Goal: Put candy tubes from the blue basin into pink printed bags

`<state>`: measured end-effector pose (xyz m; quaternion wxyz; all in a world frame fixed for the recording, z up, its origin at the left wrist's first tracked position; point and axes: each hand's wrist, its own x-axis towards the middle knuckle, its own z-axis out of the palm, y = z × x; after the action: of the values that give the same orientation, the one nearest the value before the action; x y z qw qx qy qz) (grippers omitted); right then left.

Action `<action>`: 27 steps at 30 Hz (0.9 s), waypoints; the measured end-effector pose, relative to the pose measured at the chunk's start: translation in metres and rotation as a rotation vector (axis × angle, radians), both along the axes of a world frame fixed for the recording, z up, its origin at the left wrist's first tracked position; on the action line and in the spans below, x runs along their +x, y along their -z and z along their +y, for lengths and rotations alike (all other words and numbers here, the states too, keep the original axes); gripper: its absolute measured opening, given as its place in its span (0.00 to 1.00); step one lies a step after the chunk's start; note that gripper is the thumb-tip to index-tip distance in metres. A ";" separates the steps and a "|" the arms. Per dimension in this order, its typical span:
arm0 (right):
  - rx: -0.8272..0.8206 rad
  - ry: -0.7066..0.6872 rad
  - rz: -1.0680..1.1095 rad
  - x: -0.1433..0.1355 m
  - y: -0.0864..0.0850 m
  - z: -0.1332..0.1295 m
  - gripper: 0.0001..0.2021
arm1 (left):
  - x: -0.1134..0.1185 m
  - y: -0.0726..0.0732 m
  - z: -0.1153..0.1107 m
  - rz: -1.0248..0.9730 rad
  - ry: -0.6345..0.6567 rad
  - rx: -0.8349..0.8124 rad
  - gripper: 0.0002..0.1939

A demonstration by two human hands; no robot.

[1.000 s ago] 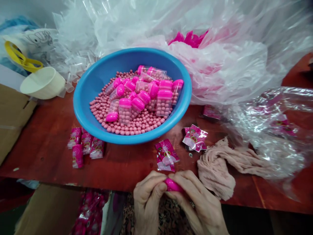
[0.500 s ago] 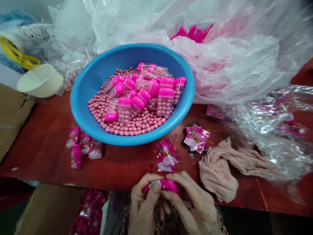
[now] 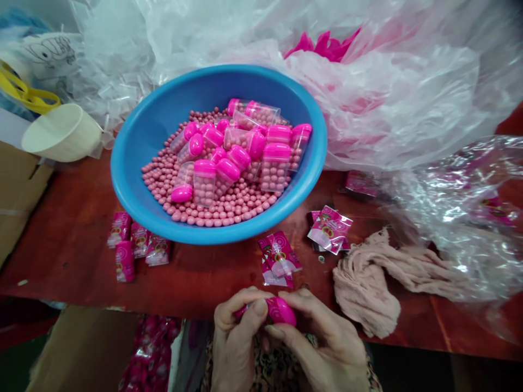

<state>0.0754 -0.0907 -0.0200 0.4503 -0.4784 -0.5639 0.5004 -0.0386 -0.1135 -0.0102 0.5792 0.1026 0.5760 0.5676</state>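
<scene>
Between my two hands, just over the table's front edge, is a small pink container (image 3: 281, 311) with a printed wrap around it. My left hand (image 3: 241, 337) pinches its left end with thumb and fingers. The fingers of my right hand (image 3: 322, 337) close on its right side, thumb below. Part of the container is hidden by the fingers. Flat printed pink sleeves (image 3: 279, 256) lie just beyond my hands. Farther back a blue basin (image 3: 212, 234) holds pink beads (image 3: 241, 209) and clear, pink-capped containers (image 3: 276, 163) filled with beads.
Several wrapped containers (image 3: 125, 261) lie at the left. More sleeves (image 3: 330, 228) and a beige cloth (image 3: 368, 288) lie at the right. Plastic bags (image 3: 392, 98) crowd the back. A white tub (image 3: 65, 136) and cardboard (image 3: 20, 190) stand left; pink packets (image 3: 149, 354) show below the edge.
My left thumb has shifted up and right over the container, which has turned slightly, showing more of its pink end. The view has moved a little.
</scene>
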 end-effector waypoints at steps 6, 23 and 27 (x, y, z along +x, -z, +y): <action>0.091 0.008 -0.061 0.004 0.004 0.004 0.18 | 0.008 -0.003 0.000 0.160 -0.006 0.021 0.07; 0.233 -0.071 -0.120 0.007 0.000 0.006 0.20 | 0.012 0.003 0.003 0.008 0.036 0.160 0.08; 0.157 -0.048 -0.105 0.009 -0.002 0.010 0.18 | 0.013 0.004 0.002 0.115 0.007 0.199 0.07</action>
<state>0.0846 -0.0804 -0.0178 0.4441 -0.4537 -0.6354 0.4395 -0.0260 -0.1113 -0.0146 0.5340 0.1939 0.5491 0.6130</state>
